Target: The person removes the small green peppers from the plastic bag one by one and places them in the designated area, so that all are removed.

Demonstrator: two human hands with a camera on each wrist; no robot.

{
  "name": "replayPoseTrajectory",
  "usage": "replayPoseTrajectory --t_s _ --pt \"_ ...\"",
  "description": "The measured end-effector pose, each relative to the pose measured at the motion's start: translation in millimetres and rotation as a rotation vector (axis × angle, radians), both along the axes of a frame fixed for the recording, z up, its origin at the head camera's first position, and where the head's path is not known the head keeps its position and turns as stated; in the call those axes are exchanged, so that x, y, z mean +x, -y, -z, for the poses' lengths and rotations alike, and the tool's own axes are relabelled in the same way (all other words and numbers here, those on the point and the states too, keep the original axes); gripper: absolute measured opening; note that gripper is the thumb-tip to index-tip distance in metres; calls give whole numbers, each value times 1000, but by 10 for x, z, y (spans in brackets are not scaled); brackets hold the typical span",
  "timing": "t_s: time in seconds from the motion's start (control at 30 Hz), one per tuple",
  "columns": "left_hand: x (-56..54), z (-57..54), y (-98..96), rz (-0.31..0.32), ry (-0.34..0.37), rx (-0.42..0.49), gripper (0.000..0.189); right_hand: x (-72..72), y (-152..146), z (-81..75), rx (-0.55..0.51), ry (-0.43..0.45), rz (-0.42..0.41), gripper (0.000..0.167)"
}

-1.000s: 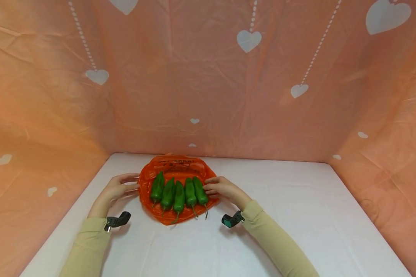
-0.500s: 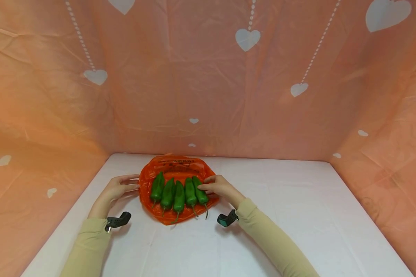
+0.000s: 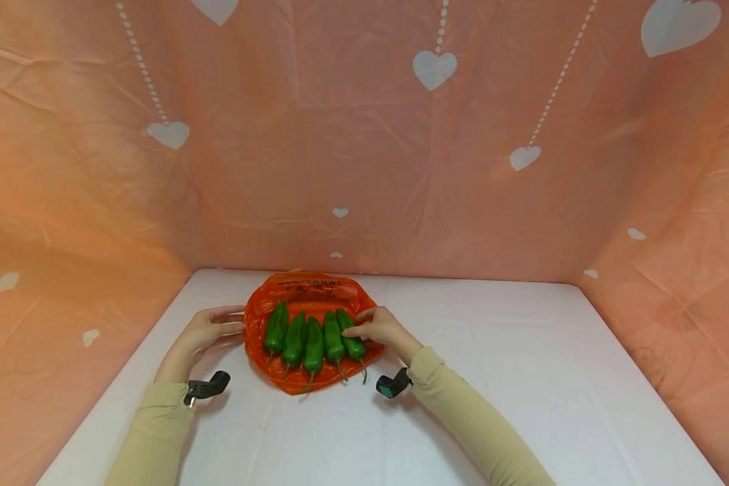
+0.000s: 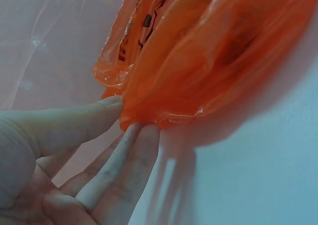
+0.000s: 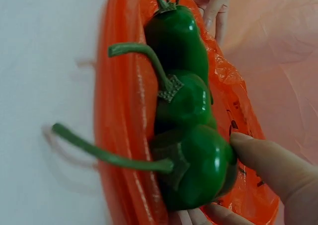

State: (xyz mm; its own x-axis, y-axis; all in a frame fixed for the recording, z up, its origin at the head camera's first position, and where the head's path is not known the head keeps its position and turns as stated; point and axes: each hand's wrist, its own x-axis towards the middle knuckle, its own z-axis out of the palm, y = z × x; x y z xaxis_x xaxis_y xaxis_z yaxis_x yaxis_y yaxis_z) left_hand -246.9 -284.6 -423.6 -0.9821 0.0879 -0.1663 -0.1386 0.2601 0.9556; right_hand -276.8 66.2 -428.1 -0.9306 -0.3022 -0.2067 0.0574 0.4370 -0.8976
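Several long green chili peppers [image 3: 313, 345] lie side by side on a flattened orange plastic bag [image 3: 306, 387], their stems toward the near side. My left hand [image 3: 205, 331] pinches the bag's left edge, thumb above and fingertips below in the left wrist view. On the other side, my right hand [image 3: 389, 329] grips the rightmost green chili pepper [image 5: 196, 168]. Its thumb [image 5: 263, 158] crosses the pepper's side, while the other fingers show partly beneath it in the right wrist view.
The bag rests toward the back left of a white-covered table [image 3: 492, 378]. Peach cloth with white hearts forms a back wall [image 3: 376, 155] and sides. Each wrist carries a small black camera [image 3: 209, 387] that juts inward just above the tabletop.
My right hand has moved left, from the bag's right edge onto the rightmost pepper, and its thumb now lies across it. The left hand has stayed in place.
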Motion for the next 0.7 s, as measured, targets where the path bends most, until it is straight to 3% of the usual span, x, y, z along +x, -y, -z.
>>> replayPoseTrajectory --t_s 0.33,0.7 --pt "27 -3 -27 0 -14 8 54 -5 -80 -18 -72 99 16 55" --pt "45 -1 -12 -10 -15 15 56 47 -196 -123 -190 114 -36 54"
